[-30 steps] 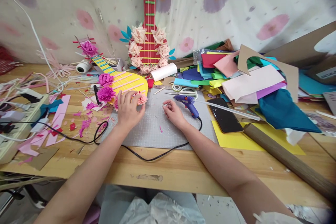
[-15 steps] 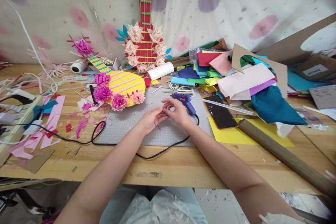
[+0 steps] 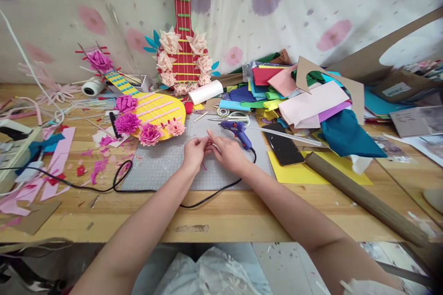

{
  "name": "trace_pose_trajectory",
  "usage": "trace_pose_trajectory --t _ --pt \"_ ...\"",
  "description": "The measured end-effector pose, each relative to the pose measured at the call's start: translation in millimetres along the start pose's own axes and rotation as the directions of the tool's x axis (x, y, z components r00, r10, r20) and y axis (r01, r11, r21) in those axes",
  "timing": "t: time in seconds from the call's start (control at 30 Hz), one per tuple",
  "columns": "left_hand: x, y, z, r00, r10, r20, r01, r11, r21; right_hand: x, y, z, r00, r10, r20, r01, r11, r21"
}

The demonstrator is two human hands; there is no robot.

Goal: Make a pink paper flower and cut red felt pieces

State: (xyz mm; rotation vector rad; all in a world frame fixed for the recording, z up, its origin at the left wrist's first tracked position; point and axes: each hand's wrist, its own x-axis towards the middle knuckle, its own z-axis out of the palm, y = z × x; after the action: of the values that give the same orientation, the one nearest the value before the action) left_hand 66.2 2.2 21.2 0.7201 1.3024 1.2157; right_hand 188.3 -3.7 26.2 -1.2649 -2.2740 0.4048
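Over the grey cutting mat my two hands meet, fingertips together. My left hand is closed in a pinch, and my right hand has its fingers bent in against it. Whatever lies between the fingers is hidden or too small to name. A thin pink scrap shows just below them on the mat. Right beside my right hand lies a blue glue gun with a clear glue stick at its back. To the left rests a yellow paper guitar with pink and magenta paper flowers.
A red paper guitar leans on the curtain at the back. Folded coloured paper is heaped to the right, near a phone and a cardboard tube. Pink scraps and a black cord lie across the table.
The view has shifted slightly to the right. My left fingers have drawn into a tighter pinch, and my right hand has turned a little, its fingers lying closer against the left.
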Motion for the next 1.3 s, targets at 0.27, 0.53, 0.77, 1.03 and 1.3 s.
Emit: trace_pose_trajectory --t 0.27,0.53,0.77,1.03,1.3 --pt "4.1 6.9 -34.2 0.913 0.397 0.088 -0.372 0.728 0.576 3.1 13.7 9.1 0.941 0.313 0.128 -0.265 0.451 0.852" --pt "0.9 8.9 -48.8 0.925 0.338 0.173 -0.375 0.743 0.555 0.4 21.9 9.0 0.883 0.413 0.222 -0.348 0.26 0.901" --pt "-17.5 -15.0 -33.9 0.753 0.443 0.487 -0.65 0.378 0.66 -0.9 20.5 8.3 0.917 0.362 0.165 -0.344 0.514 0.786" --pt "-2.7 -11.3 -99.6 0.739 0.29 0.608 -0.658 0.121 0.743 -8.0 10.9 -11.6 0.909 0.343 0.238 -0.411 0.638 0.651" --pt "-29.7 -0.1 -92.8 0.668 0.488 0.562 -0.682 0.098 0.725 -2.9 -1.3 -20.2 0.944 0.215 0.248 -0.323 0.75 0.578"
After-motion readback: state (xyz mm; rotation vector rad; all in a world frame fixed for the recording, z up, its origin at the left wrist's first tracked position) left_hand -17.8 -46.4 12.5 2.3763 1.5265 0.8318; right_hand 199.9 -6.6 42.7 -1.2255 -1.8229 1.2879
